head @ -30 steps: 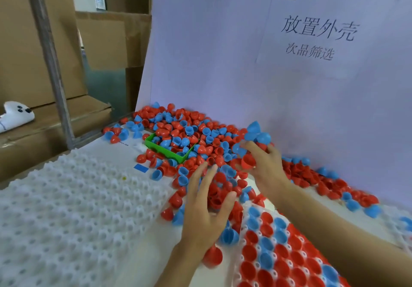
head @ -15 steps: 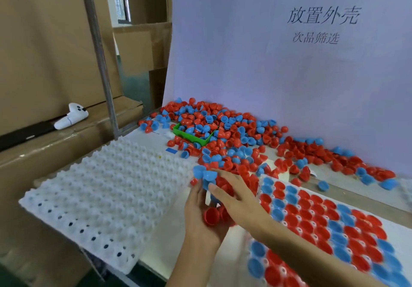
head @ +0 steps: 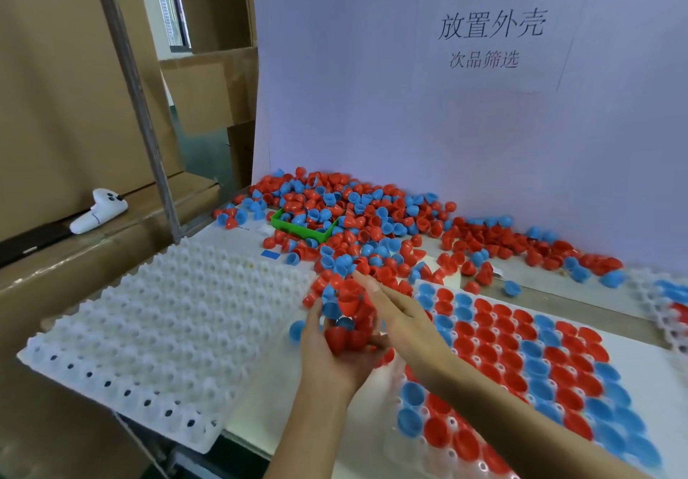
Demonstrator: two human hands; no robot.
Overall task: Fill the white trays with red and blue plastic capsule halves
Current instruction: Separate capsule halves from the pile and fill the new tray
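A heap of red and blue capsule halves (head: 372,225) lies against the white back board. My left hand (head: 335,359) is cupped palm up between two trays, and a bunch of red and blue halves (head: 348,324) sits in it. My right hand (head: 402,314) lies beside that bunch with straight fingers touching the halves. The white tray on the left (head: 149,326) has bare pockets. The white tray on the right (head: 420,437) holds rows of red and blue halves.
A small green bin (head: 303,227) sits in the heap. A third tray (head: 666,311) shows at the far right edge. A white controller (head: 98,210) rests on cardboard boxes (head: 56,106) at the left, behind a metal post (head: 137,106).
Both hands have drawn back from the heap toward me with halves. The left hand has turned palm up and now cups a bigger bunch. The view has pulled back.
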